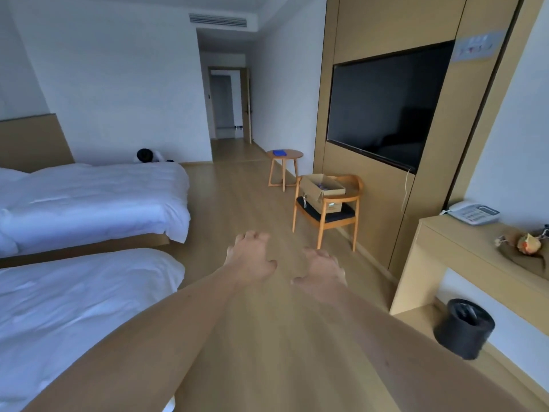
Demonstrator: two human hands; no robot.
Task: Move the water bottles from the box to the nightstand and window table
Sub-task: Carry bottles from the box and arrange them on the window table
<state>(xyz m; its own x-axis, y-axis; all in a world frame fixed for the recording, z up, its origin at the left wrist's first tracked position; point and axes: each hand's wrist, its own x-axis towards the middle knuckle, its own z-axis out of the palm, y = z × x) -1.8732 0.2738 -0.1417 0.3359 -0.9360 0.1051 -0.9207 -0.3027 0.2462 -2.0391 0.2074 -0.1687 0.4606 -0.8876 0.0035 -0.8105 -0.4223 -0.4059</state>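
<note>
An open cardboard box (322, 188) rests on the seat of a wooden armchair (329, 215) by the TV wall, a few steps ahead. Something purplish shows inside it; I cannot make out bottles. My left hand (251, 257) and my right hand (322, 270) stretch out in front of me over the wooden floor, both empty with fingers loosely spread and curled downward. They are well short of the chair and box. No nightstand is visible.
Two white beds (89, 197) fill the left side. A small round wooden table (284, 168) with a blue item stands beyond the chair. At right a desk (463, 248) carries a phone (473, 214), with a black bin (463, 328) beneath. A TV (386, 105) hangs on the wall.
</note>
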